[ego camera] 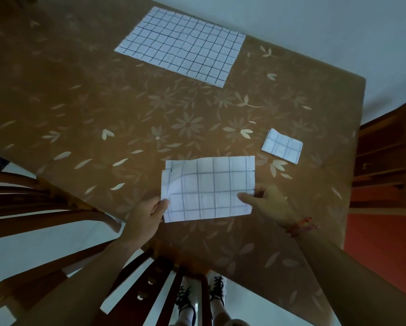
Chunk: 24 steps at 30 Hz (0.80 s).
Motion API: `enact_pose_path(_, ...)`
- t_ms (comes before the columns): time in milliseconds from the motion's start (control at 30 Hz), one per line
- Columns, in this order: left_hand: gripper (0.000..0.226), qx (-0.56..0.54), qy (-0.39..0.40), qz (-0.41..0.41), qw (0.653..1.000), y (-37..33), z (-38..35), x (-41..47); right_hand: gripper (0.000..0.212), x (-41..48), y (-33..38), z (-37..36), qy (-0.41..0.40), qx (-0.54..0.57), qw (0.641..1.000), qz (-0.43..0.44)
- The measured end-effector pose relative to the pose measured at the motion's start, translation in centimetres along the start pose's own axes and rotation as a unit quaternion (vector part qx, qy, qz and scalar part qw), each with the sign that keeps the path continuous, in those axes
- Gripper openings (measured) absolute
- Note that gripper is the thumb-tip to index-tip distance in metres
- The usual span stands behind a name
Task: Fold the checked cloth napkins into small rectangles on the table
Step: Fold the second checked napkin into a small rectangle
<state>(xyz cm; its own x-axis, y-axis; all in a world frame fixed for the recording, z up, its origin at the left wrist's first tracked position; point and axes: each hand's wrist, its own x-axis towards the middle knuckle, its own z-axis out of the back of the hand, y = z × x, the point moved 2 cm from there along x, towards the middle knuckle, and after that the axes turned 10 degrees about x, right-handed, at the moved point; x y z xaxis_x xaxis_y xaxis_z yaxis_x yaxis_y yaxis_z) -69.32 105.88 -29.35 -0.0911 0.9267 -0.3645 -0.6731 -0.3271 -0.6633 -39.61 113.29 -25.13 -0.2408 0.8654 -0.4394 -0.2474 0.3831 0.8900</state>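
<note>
Brown flowered table point(103, 102) carries three checked napkins; the half-folded napkin point(209, 189) lies nearest the person, long axis running left to right; left hand point(145, 215) pinches its left edge, right hand point(270, 201) its right edge, probably to steady it for the next fold; a finished rectangle point(282, 146) sits to its right, an unfolded napkin point(181, 45) well beyond
</note>
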Motion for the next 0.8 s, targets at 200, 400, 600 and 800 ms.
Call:
enact_pose_path(200,0.024,-0.027,0.000,0.079,0.996,-1.4,-0.3,1.3,0.021,3.6,-3.7,0.5,-0.074,-0.052,0.993,-0.072)
enact_pose_path(400,0.031,-0.021,-0.011,0.091,0.996,-1.6,-0.3,1.3,0.016,3.8,-4.4,0.6,-0.103,-0.065,0.985,-0.119)
enact_pose_path(600,0.031,-0.011,-0.028,0.107,0.994,-0.5,-0.3,1.5,0.012,3.7,-4.3,0.5,-0.118,-0.112,0.980,-0.114)
enact_pose_path(800,0.030,-0.010,-0.052,0.097,0.994,-0.5,-0.7,1.9,0.015,3.7,-4.4,0.4,-0.121,-0.161,0.966,-0.161)
